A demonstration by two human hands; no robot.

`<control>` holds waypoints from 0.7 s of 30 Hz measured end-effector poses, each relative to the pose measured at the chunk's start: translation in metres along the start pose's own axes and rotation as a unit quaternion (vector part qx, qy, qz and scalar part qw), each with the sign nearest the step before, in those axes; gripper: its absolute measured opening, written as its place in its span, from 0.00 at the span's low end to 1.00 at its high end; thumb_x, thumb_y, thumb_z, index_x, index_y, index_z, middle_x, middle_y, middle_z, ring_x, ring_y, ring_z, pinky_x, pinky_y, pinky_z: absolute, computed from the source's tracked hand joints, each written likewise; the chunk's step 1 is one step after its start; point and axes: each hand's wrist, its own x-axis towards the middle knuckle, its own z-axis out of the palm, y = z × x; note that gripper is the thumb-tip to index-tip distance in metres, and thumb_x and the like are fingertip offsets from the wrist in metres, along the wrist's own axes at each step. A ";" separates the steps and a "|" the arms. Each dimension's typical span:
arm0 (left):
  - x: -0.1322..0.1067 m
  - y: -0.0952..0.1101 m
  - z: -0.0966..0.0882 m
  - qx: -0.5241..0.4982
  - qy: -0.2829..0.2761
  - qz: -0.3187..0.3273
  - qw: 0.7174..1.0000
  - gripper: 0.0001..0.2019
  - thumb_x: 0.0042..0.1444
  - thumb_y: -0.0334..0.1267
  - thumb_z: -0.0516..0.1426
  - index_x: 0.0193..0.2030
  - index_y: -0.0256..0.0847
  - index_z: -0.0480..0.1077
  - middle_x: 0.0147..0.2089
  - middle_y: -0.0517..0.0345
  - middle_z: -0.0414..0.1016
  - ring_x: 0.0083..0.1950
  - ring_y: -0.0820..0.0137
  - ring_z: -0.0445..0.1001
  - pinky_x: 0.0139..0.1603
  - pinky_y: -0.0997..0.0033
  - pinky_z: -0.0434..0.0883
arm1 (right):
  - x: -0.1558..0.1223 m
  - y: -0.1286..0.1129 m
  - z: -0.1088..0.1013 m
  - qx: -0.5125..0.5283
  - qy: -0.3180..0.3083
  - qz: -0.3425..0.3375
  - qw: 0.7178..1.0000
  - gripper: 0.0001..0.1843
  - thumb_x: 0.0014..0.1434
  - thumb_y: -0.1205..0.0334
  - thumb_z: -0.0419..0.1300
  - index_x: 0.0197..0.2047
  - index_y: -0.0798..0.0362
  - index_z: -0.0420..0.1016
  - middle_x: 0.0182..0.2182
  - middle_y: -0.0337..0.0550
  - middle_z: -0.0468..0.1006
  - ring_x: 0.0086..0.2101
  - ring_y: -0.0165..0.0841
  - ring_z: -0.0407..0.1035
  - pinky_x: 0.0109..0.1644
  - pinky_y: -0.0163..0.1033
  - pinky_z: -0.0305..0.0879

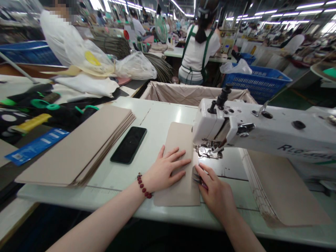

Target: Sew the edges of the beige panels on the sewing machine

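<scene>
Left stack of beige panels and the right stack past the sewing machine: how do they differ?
The left stack lies clear of the sewing machine arm, while the right stack sits partly under it. The left stack's edges look plain; the right stack's left edge looks ragged, possibly stitched. Both are flat piles of beige sheets on the white table.

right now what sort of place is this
Most likely a factory sewing floor: an industrial sewing machine, a stack of cut beige panels, and rows of benches with a co-worker in a green apron.
</scene>
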 end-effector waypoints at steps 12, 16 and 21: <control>0.000 -0.002 0.002 -0.001 0.001 0.004 1.000 0.22 0.64 0.47 0.51 0.65 0.58 0.59 0.69 0.59 0.56 0.70 0.56 0.51 0.68 0.40 0.32 | -0.001 -0.001 -0.001 -0.006 -0.006 0.000 1.000 0.28 0.61 0.68 0.52 0.65 0.45 0.60 0.63 0.42 0.63 0.40 0.33 0.75 0.38 0.38 0.72; 0.001 -0.003 0.002 -0.003 0.005 0.005 1.000 0.22 0.64 0.47 0.51 0.65 0.57 0.60 0.69 0.59 0.56 0.70 0.56 0.51 0.68 0.40 0.32 | -0.001 -0.001 0.000 -0.006 0.000 -0.001 1.000 0.28 0.61 0.68 0.53 0.64 0.45 0.61 0.63 0.43 0.63 0.39 0.33 0.75 0.37 0.38 0.72; 0.000 -0.002 0.002 -0.001 0.006 0.008 1.000 0.22 0.65 0.48 0.50 0.65 0.57 0.60 0.69 0.58 0.57 0.70 0.56 0.52 0.68 0.41 0.32 | 0.001 0.000 -0.001 0.001 -0.006 0.000 1.000 0.28 0.61 0.68 0.52 0.64 0.46 0.60 0.63 0.43 0.63 0.41 0.34 0.74 0.40 0.39 0.72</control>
